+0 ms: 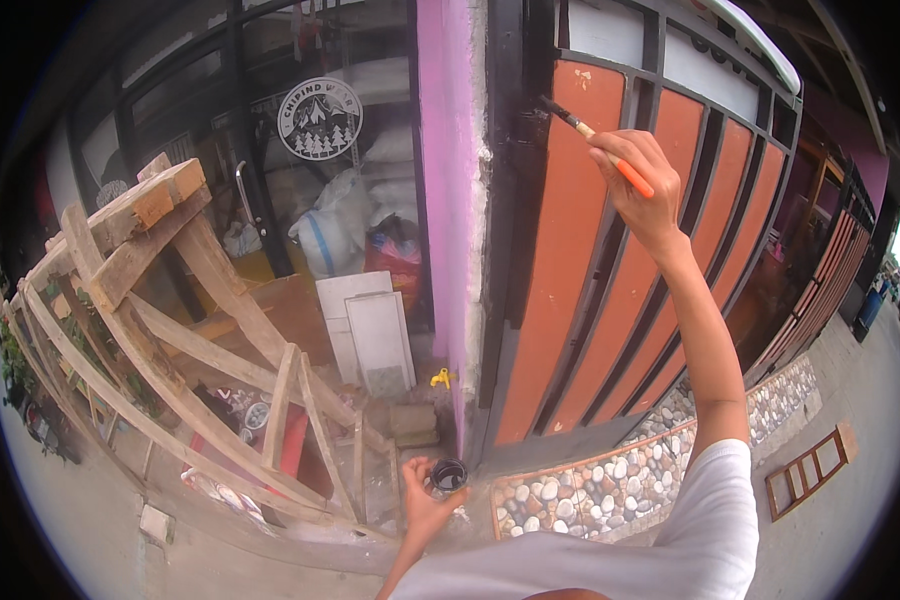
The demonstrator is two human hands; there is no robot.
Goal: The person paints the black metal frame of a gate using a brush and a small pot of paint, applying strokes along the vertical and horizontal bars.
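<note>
My right hand (pixel 642 188) is raised and closed round a paintbrush (pixel 582 127) with an orange and pale handle. The dark bristles meet the black post (pixel 523 150) at the edge of a gate with orange panels (pixel 578 220). Low in front of me, my left hand (pixel 427 505) grips a small round cup of black paint (pixel 450 474), held with its mouth upward. Wet-looking black covers part of the post beside the brush tip.
A wooden frame (pixel 190 290) of beams leans at the left. White boards (pixel 375 325) stand near a yellow tap (pixel 442 378) on the purple wall (pixel 448 200). Pebbled paving (pixel 590 480) runs below the gate; a small wooden ladder (pixel 810 472) lies at the right.
</note>
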